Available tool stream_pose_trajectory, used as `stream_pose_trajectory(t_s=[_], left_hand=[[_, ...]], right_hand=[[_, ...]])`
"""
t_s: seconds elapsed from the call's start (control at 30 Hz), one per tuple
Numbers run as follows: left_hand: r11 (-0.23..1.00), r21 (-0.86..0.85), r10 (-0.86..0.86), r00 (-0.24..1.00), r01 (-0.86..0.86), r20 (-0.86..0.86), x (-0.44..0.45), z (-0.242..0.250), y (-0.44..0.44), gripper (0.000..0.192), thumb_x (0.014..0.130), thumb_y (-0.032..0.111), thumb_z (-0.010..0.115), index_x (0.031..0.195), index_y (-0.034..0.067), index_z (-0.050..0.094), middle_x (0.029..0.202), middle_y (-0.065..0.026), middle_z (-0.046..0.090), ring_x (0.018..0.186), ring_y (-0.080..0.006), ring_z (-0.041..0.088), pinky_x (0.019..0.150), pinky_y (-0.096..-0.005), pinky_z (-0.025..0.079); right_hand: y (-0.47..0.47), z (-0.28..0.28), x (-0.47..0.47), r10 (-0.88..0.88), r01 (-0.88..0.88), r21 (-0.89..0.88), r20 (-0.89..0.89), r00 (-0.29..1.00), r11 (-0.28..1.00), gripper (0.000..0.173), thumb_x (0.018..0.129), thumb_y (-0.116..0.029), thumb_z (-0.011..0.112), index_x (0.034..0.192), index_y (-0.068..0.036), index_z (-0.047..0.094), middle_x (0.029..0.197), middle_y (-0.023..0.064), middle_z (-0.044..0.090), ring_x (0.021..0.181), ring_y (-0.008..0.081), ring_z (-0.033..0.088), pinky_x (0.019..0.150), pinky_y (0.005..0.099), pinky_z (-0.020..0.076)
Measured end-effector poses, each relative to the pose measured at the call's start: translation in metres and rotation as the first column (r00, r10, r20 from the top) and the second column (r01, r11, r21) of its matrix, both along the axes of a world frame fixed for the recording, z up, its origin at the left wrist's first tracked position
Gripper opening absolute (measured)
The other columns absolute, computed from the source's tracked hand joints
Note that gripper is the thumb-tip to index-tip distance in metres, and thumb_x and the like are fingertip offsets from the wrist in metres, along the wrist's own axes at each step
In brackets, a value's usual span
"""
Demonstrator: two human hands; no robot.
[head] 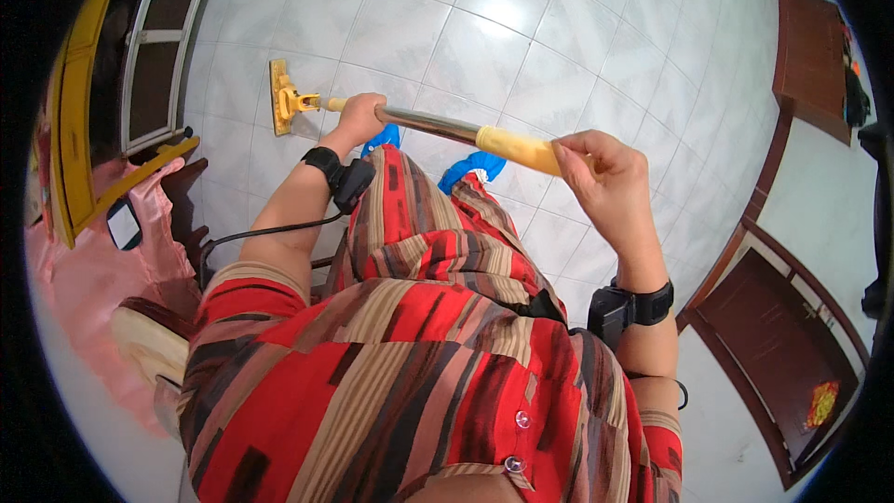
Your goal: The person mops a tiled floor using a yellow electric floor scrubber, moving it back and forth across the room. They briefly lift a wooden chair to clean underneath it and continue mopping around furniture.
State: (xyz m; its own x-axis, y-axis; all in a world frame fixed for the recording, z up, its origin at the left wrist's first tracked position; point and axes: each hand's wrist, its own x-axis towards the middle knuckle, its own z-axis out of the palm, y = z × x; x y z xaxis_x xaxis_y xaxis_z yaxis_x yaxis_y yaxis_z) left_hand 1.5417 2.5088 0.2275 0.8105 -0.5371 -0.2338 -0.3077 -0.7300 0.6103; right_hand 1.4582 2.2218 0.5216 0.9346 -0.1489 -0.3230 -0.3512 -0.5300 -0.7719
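Observation:
A flat-headed mop runs across the view, made of a yellow mop head, a shiny metal pole and a pale yellow handle grip. My left hand is wrapped around the pole on the side nearer the head. At the other end, my right hand pinches the end of the grip between thumb and fingers. The mop head appears at the left over the floor tiles; whether it touches them I cannot tell.
Pale tiles cover the floor, and my feet wear blue shoe covers. Left are a pink cloth with a dark phone-like device, a yellow frame and a white-framed dark panel. Right are a brown cabinet and a door.

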Motion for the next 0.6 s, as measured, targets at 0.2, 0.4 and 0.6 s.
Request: stream_pose_trajectory(t_s=[0.2, 0.4, 0.6], left_hand=[[0.960, 0.101, -0.254, 0.965, 0.260, -0.068, -0.046, 0.011, -0.146, 0.015, 0.067, 0.021, 0.055, 0.060, 0.007, 0.056, 0.066, -0.0151, 0.057, 0.069, -0.0352, 0.056, 0.061, -0.0443, 0.043], [0.853, -0.154, -0.510, 0.859, 0.498, -0.049, -0.110, 0.049, -0.291, 0.010, 0.063, 0.015, 0.058, 0.059, 0.007, 0.054, 0.064, -0.0136, 0.057, 0.066, -0.0337, 0.056, 0.061, -0.0445, 0.043], [0.761, -0.269, -0.636, 0.760, 0.591, -0.133, -0.128, 0.080, -0.355, 0.007, 0.063, 0.012, 0.055, 0.062, 0.006, 0.054, 0.064, -0.0151, 0.056, 0.065, -0.0346, 0.055, 0.059, -0.0432, 0.044]], right_hand=[[-0.114, 0.026, -0.088, -0.235, 0.220, -0.161, -0.081, 0.969, 0.962, 0.011, 0.077, -0.009, 0.062, 0.082, 0.001, 0.063, 0.068, 0.0053, 0.061, 0.060, 0.0078, 0.054, 0.053, 0.0209, 0.0421], [-0.159, 0.088, -0.198, -0.678, 0.611, -0.427, -0.005, 0.735, 0.666, 0.008, 0.077, -0.005, 0.061, 0.071, 0.000, 0.060, 0.056, -0.0026, 0.049, 0.051, 0.0034, 0.041, 0.045, 0.0186, 0.0313], [-0.189, 0.103, -0.251, -0.713, 0.745, -0.043, 0.262, 0.651, 0.665, 0.014, 0.081, -0.014, 0.056, 0.078, -0.001, 0.055, 0.071, 0.0053, 0.055, 0.061, 0.0075, 0.047, 0.050, 0.0190, 0.0353]])
